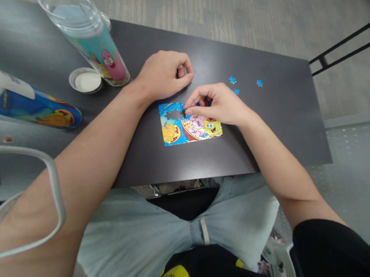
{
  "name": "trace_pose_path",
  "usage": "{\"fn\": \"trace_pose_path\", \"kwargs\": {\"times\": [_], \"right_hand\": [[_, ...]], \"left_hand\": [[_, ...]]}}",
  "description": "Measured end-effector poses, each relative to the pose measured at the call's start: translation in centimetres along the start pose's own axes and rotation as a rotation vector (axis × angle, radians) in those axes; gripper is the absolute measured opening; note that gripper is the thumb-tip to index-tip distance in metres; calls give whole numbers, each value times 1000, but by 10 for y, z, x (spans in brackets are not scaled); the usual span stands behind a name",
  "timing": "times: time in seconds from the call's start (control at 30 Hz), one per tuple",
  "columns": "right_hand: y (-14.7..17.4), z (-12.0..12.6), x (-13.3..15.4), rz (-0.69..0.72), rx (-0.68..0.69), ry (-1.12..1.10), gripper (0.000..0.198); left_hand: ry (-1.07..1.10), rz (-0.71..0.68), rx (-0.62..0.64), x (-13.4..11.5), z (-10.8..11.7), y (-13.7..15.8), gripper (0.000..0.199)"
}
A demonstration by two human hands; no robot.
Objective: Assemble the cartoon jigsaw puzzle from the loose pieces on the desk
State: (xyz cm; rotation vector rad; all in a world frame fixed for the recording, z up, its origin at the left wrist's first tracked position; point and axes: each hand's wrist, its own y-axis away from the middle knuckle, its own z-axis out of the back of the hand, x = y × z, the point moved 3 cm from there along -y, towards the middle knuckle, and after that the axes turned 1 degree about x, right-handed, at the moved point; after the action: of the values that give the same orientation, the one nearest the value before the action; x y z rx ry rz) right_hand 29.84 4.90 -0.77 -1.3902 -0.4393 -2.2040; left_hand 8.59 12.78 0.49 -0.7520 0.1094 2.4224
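Observation:
A jigsaw puzzle (172, 134) with a bright cartoon picture lies flat on the dark table, with a gap in its upper left part. My right hand (219, 105) reaches over its upper right part. Its thumb and fingers are pinched together at the gap's right edge, and whatever is between the tips is too small to make out. My left hand (167, 75) rests on the table just beyond the puzzle, fingers loosely curled and nothing visible in them. Blue loose puzzle pieces (232, 80) lie beyond my right hand, one piece (259, 83) farther right.
To the left stand a clear-topped cartoon tube (111, 61) and a blue tube (35, 108). A round white lid (86, 81) lies between them. A pale curved bar (54, 184) crosses the view near my left forearm. The dark table (284, 124) ends at the right above the floor.

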Motion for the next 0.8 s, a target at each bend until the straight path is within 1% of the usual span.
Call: {"fn": "trace_pose_path", "kwargs": {"times": [0.07,0.17,0.27,0.37,0.43,0.5,0.6,0.67,0.7,0.73,0.8], "right_hand": [[-3,0,-6,92,-19,45,20],[-7,1,-14,212,-55,134,21],[-8,2,-19,238,-75,173,19],[-8,3,-20,247,-69,213,18],[-7,3,-19,239,-63,258,21],[-6,3,-18,226,-58,282,24],[-6,4,-14,247,-70,262,32],[-5,14,-13,275,-151,240,39],[-4,24,-14,280,-225,238,43],[-2,37,-17,275,-316,248,46],[6,71,-27,211,-501,326,49]], "left_hand": [[18,-13,-26,1,-2,-1,48],[61,-26,-42,4,-4,-3,48],[106,-20,-28,8,-7,-4,55],[116,-43,-29,12,-9,-5,60],[99,-56,-31,13,-9,-6,62],[71,-46,-6,11,-10,-5,65],[39,-18,19,9,-9,-4,68],[32,-13,-3,9,-9,-4,64],[31,-16,-16,10,-9,-5,61],[29,-16,-34,11,-9,-5,58],[26,-19,-62,13,-10,-6,55]]}}
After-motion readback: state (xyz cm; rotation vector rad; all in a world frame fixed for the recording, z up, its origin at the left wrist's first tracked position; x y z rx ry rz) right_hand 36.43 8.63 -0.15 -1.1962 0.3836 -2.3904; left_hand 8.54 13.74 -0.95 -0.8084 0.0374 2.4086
